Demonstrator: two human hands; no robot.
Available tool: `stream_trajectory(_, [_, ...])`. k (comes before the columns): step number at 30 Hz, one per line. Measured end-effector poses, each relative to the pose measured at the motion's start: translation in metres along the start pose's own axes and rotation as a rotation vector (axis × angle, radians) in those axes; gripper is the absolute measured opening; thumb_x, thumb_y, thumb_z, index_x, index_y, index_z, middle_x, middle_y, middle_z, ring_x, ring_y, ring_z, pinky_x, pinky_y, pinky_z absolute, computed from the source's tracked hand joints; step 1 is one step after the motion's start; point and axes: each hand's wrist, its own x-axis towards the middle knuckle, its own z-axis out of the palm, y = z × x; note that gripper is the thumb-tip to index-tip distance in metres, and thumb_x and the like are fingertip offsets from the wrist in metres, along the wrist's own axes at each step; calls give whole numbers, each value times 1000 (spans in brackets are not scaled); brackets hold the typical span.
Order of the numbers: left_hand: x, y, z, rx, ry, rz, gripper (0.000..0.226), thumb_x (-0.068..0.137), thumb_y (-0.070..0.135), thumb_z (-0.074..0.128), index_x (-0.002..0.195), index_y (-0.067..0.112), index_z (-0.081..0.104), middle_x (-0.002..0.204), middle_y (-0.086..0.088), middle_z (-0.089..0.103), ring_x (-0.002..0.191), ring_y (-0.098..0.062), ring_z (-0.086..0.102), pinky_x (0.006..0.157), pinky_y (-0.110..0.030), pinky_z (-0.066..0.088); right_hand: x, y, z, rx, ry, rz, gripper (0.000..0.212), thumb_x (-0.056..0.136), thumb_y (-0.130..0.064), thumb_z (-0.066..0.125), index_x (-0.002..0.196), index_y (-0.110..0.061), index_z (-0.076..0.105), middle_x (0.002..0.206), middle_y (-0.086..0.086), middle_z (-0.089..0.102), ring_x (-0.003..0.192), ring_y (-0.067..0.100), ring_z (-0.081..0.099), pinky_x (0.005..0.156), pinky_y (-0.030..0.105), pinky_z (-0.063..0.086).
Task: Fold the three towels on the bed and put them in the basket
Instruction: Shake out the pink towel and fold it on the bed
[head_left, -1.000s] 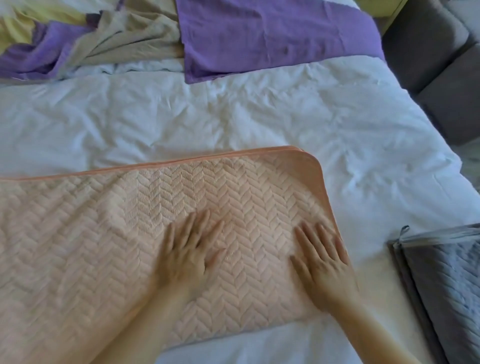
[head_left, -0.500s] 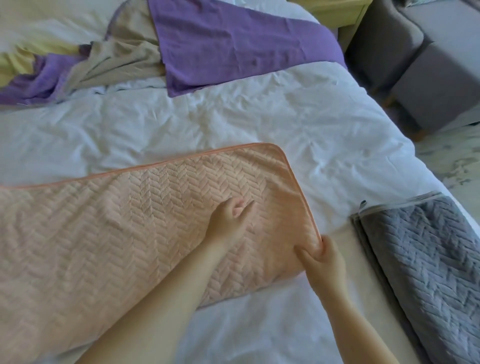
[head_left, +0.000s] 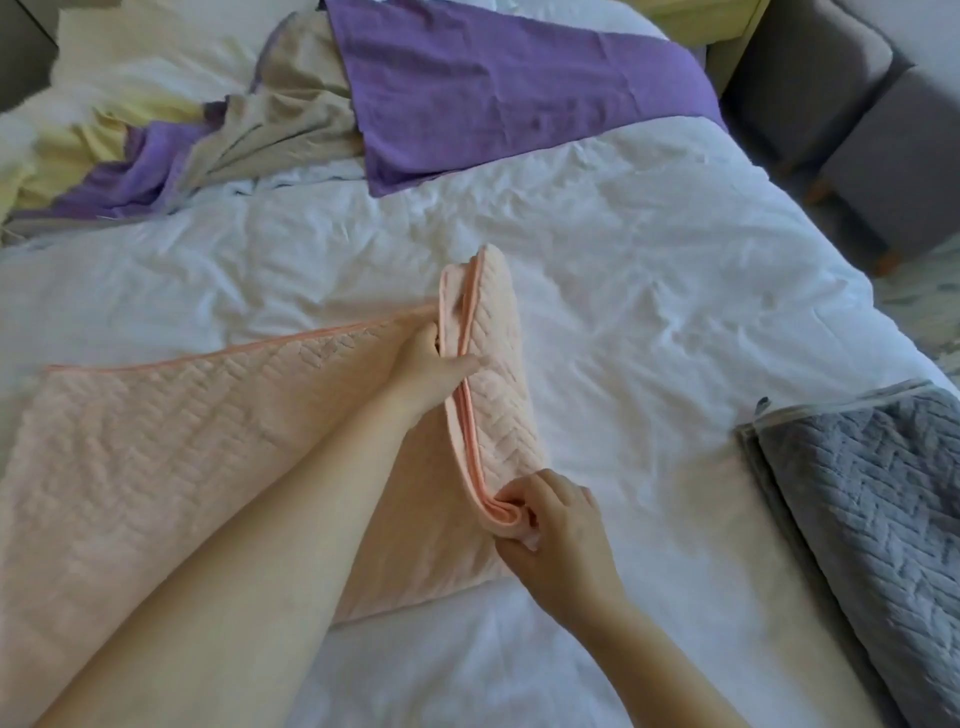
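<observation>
Head view: a peach herringbone-textured towel (head_left: 156, 467) lies on the white-sheeted bed (head_left: 649, 312), its right end raised. The left hand (head_left: 431, 369) has its grip curled round the raised edge farther up. The right hand (head_left: 556, 530) pinches the near corner. A folded grey herringbone-textured towel (head_left: 872, 519) lies at the bed's right edge.
</observation>
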Motion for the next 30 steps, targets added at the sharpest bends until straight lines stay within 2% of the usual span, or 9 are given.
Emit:
stream_trajectory(3, [-17,-41,-65,-161,32,-2,49,73,22,76,118,22,59,107,9,68,102,-9,64,77,-21,49,12,-39,32,-38,-101,-159,18,66,-15,73,81,-20,65,80,-10,60,73,16,57,67,28,43])
stream_trajectory(10, [-39,-139,-143,-222,176,-185,59,78,17,75,130,25,47,123,8,59,117,-13,55,99,-33,44,2,-87,131,-55,-419,-237,21,83,-22,57,104,-18,61,103,-5,57,82,20,55,65,34,47])
stream_trajectory(16, [-42,-148,-144,-129,316,-122,58,77,47,72,125,27,47,123,12,53,108,-4,50,73,-13,35,-4,-99,149,-50,-575,-326,26,89,-18,52,113,-16,61,111,-2,56,96,17,54,74,34,50])
stream_trajectory(20, [-26,-126,-138,-87,329,-234,52,73,65,65,105,24,63,90,10,68,67,3,62,49,-10,42,0,-87,120,-128,-333,-373,33,84,-42,59,112,-25,63,114,-11,59,106,16,57,84,33,50])
stream_trajectory(21, [-21,-122,-137,-109,300,-246,48,74,64,64,102,24,64,88,8,69,66,1,63,51,-11,47,2,-80,115,-202,-248,-381,38,84,-47,59,116,-26,63,123,-10,58,116,18,54,93,37,47])
stream_trajectory(23, [-11,-113,-139,-322,229,-204,43,78,54,66,108,24,65,101,3,71,91,-11,67,81,-27,55,6,-65,106,-333,-177,-366,50,87,-55,53,129,-28,56,143,-6,47,136,23,39,109,44,32])
stream_trajectory(26, [-5,-115,-149,-579,287,-127,32,85,40,63,112,24,64,117,2,67,112,-17,61,100,-43,46,3,-47,105,-440,-268,-366,61,91,-61,39,146,-34,33,157,-7,22,147,26,13,115,52,16])
stream_trajectory(28, [-7,-131,-154,-352,395,-169,32,90,42,54,113,22,59,112,2,66,109,-20,61,95,-40,47,-4,-39,114,-462,-343,-431,62,93,-62,35,148,-35,26,159,-8,18,147,26,9,113,54,16])
stream_trajectory(30, [-17,-145,-153,-47,460,-222,30,91,51,47,103,23,52,90,8,61,93,-20,61,74,-32,47,-8,-36,121,-465,-389,-464,63,92,-65,35,148,-35,26,158,-9,19,147,25,10,112,55,16])
